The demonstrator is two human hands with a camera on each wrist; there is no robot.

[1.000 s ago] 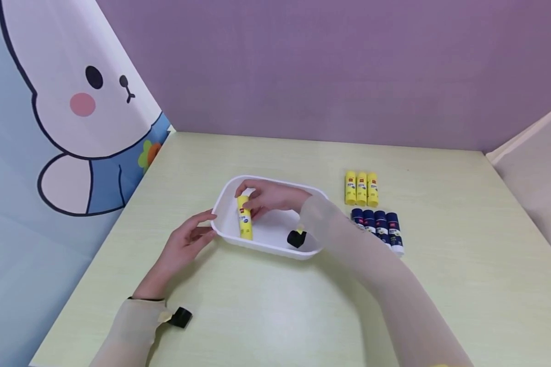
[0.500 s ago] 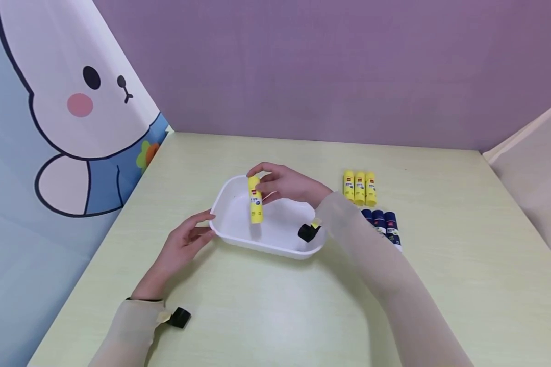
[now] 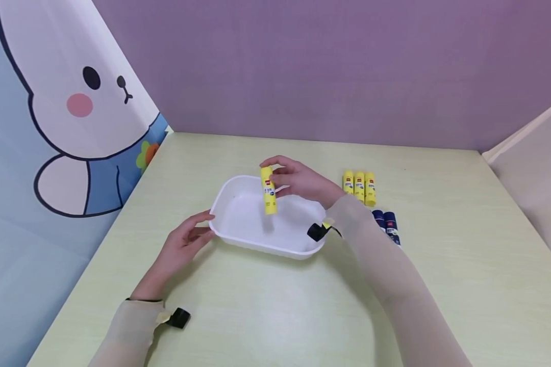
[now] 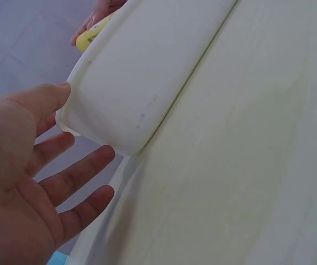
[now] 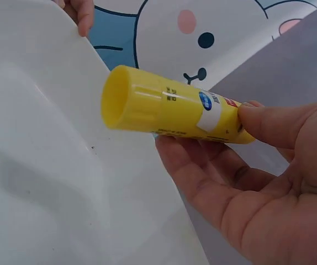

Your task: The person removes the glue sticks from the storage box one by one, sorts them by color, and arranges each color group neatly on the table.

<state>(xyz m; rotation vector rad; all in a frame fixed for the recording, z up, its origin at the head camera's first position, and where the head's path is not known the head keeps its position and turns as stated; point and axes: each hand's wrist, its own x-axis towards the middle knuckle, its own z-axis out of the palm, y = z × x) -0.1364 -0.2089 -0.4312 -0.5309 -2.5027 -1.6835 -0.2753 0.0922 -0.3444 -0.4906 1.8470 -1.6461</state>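
My right hand [image 3: 298, 178] pinches a yellow glue stick [image 3: 268, 191] near its upper end, thumb against fingers. The glue stick stands nearly upright above the white plastic tray [image 3: 257, 246], and its shadow falls on the tray's floor. In the right wrist view the lower end of the glue stick [image 5: 142, 102] points out over the tray [image 5: 31, 110]. At the tray's left end my left hand [image 3: 185, 242] holds the rim between thumb and forefinger. The left wrist view has the other fingers [image 4: 81, 174] of that hand spread loosely beside the tray's outer wall.
Three yellow glue sticks [image 3: 359, 184] lie side by side on the table [image 3: 266, 306], right of the tray. Navy glue sticks [image 3: 390, 224] lie nearer, partly hidden behind the right sleeve [image 3: 385, 270]. A purple wall [image 3: 326, 71] borders the table's far edge.
My right hand has lifted the yellow glue stick up from the tray's left part and moved it to the right and away. My left hand has stayed at the rim.
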